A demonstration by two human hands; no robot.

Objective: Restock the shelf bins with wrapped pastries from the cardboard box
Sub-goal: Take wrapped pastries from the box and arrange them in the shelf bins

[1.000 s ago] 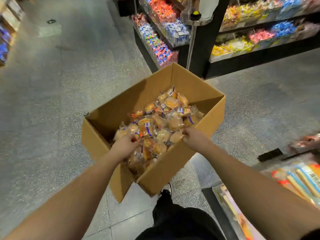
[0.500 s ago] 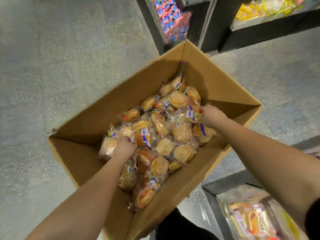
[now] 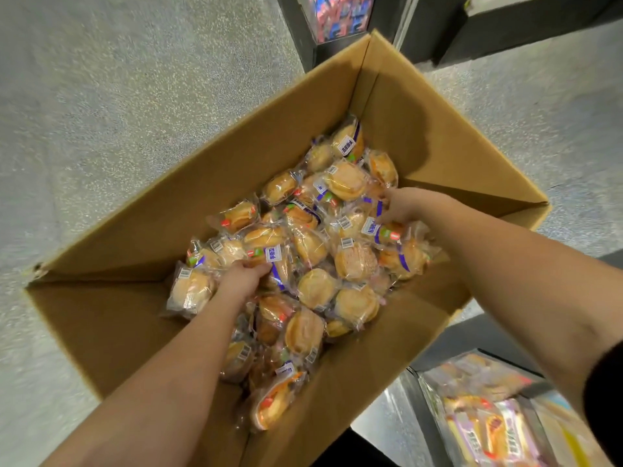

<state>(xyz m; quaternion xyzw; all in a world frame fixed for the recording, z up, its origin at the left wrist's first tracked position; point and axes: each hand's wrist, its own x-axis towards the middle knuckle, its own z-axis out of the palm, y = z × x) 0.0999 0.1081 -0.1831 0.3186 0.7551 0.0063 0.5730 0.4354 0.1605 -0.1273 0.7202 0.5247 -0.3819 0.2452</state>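
Speckled shop floor [image 3: 118, 96]; both hands, left hand [image 3: 241, 281] and right hand [image 3: 403, 205], clutching slippery wrapped pastries [image 3: 354, 261] inside cardboard box [image 3: 236, 170], liable to spill.

Both forearms were bare right down to the left hand [image 3: 241, 281] and the right hand [image 3: 406, 205], a black sleeve edge showed at the right upper arm by the frame's edge, and dark clothing sat low between the arms.
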